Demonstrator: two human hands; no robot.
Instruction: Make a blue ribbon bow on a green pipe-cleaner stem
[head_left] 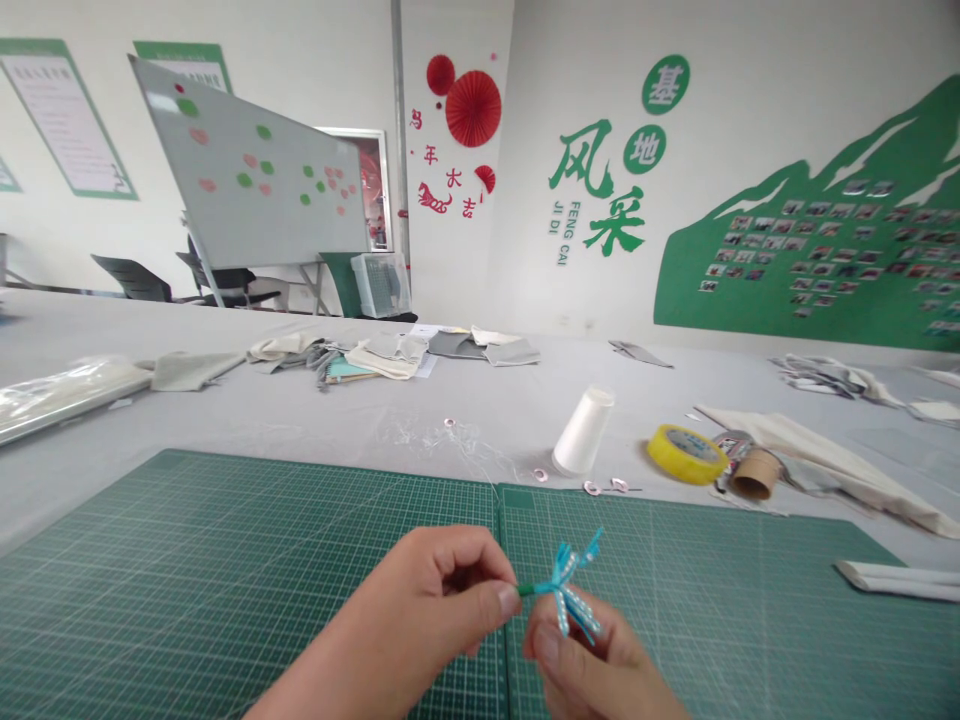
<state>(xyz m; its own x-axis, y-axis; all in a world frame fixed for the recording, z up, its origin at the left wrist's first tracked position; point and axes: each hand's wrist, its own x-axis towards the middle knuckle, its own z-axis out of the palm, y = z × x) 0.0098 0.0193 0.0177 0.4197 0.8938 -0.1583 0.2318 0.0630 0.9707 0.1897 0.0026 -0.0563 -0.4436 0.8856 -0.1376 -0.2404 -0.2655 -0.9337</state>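
Observation:
A small blue flower-like piece (564, 582) with white beads and a green wrapped stem (527, 590) is held between my two hands. My left hand (442, 600) pinches the green stem end between thumb and fingertips. Below and to the right, my right hand (592, 660) has its thumb and fingers closed on the blue petals. The petals fan out upward and downward past the right fingertips. Both hands are above the seam between two green cutting mats (262, 560).
Behind the mats stand a white thread cone (583, 432), a yellow tape roll (686, 454) and a cardboard tube (755, 473). Loose threads, small pink rings and fabric scraps (390, 355) lie on the grey table. A white rolled item (900, 580) is at the right.

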